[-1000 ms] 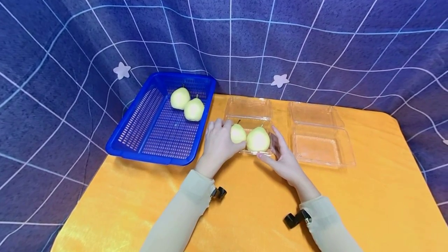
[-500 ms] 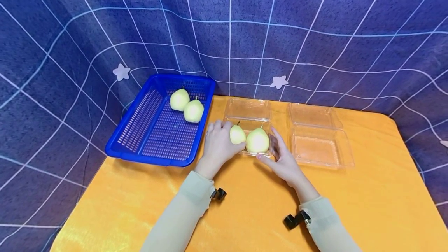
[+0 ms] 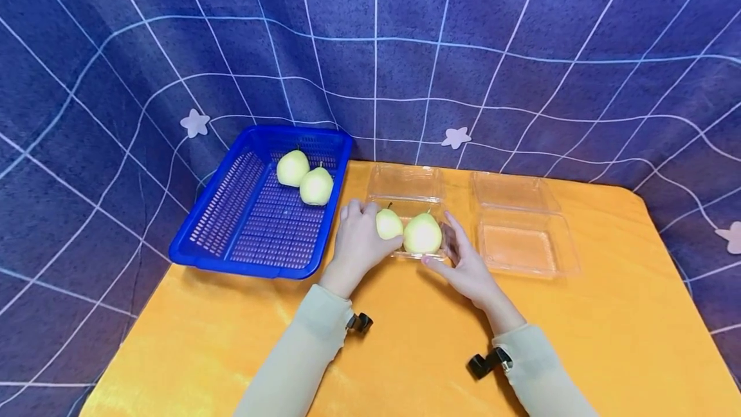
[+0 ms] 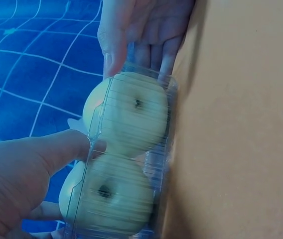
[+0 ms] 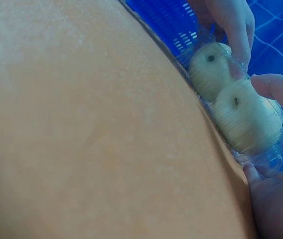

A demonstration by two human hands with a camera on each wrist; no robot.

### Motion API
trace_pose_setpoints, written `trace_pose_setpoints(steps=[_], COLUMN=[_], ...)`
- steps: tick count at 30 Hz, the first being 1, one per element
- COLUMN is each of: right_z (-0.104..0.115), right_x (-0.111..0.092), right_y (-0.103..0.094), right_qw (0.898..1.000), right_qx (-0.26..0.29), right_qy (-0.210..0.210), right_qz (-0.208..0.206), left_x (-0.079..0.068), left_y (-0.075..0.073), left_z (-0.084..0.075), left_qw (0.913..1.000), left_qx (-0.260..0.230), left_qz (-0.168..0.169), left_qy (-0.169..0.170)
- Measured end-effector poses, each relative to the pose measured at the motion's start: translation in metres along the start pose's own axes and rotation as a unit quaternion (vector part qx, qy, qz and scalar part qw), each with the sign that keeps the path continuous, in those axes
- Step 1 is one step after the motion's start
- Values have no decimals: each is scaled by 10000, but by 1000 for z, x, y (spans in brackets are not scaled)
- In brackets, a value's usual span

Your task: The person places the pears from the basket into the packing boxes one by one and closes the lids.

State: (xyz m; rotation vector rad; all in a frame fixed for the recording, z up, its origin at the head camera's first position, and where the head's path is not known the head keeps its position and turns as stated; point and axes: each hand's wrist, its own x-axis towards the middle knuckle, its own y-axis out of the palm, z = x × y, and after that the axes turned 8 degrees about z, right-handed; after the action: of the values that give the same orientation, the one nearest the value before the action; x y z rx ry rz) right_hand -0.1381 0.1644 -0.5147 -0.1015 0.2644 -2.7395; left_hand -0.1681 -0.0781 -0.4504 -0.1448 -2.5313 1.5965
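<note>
Left grip point(image 3: 357, 238) holding pear point(image 3: 388, 224), right grip point(image 3: 466, 269) touching clear container point(image 3: 406, 183)

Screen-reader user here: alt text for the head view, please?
The left hand grips one of two pears in a clear container, which the right hand holds. A blue basket with two more pears sits left, another container right.

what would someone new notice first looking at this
Probably the bright blue basket at the left of the orange table, with two pale pears near its far right corner. Next, two more pears side by side in an open clear container to the basket's right, the left hand holding one and the right hand at the container's right end.
</note>
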Motion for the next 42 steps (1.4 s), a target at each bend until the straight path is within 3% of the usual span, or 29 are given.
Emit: trace_pose_setpoints(steps=[10,16,22,32,42], right_z=[11,31,51,54,44], right_x=[0,0,12,44,57], right_y=[4,3,2,-2,1], right_qw=[9999,9972,9908,9847,9732], right_qx=[-41,40,83,828,1865], right_qy=[144,736,1340,1301,982], right_qz=[58,132,-140,-812,-918], left_x=[-1,6,16,32,36], left_y=[-5,8,14,11,13], left_z=[3,7,9,14,21], left_qw=[9984,9942,9733,9379,9310], left_qx=[-544,-977,-2139,-3233,-3421], left_qz=[-14,-82,34,-77,112], left_qy=[-168,-441,-829,-1257,-1268])
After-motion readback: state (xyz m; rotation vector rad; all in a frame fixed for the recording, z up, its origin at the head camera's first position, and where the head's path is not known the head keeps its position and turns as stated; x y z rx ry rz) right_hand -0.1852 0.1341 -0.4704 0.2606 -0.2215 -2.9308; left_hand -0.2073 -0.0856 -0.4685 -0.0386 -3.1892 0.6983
